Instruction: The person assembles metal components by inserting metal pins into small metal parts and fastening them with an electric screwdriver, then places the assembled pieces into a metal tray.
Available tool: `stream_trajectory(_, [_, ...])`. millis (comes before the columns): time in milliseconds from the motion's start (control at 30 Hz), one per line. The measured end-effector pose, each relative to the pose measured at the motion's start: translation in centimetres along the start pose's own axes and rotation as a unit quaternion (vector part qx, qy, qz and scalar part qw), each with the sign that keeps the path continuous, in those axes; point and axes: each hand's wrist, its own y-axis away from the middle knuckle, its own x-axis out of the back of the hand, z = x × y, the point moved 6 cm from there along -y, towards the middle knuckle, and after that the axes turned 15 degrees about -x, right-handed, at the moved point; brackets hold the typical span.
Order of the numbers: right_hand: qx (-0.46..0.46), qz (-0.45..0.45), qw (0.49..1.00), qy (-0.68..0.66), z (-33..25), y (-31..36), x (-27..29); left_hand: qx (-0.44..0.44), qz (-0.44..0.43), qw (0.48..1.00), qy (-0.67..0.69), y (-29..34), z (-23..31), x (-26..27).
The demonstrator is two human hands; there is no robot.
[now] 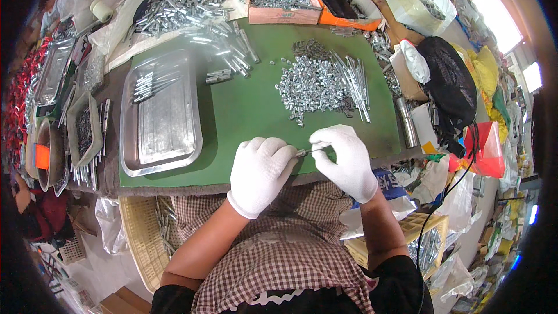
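Note:
Both of my hands wear white gloves and meet near the front edge of the green work mat (244,104). My left hand (261,171) is closed, thumb against fingers, on a small metal cylinder (301,153) that shows only at its tip. At the right end of that piece, my right hand (344,160) pinches with curled fingers; what lies between them is too small to name. Just beyond the hands is a pile of short silver metal fittings (311,87), with dark small parts (312,50) behind it and long thin metal rods (356,84) along its right side.
A metal tray (168,131) on the left holds a row of slim rods. Metal tubes (232,46) lie heaped at the back, beside a pink box (283,16) of small parts. A thick steel cylinder (406,122) lies at the right edge. Yellow baskets (139,244) stand below the table.

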Motion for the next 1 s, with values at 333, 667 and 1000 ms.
stream_trajectory(333, [0.032, -0.033, 0.998, 0.03, -1.1, -0.7, -1.6, -0.001, -0.021, 1.0, -0.002, 0.0, 0.0, -0.2])
stream_trajectory(667, [-0.033, 0.169, 0.964, 0.203, 4.1, 0.8, 5.8, 0.005, -0.013, 1.0, -0.007, 0.4, -0.2, -0.2])
stream_trajectory(1000, [-0.102, 0.255, 0.957, 0.089, 7.2, 4.8, 7.0, 0.003, -0.007, 1.0, -0.019, 0.3, 0.0, -0.4])
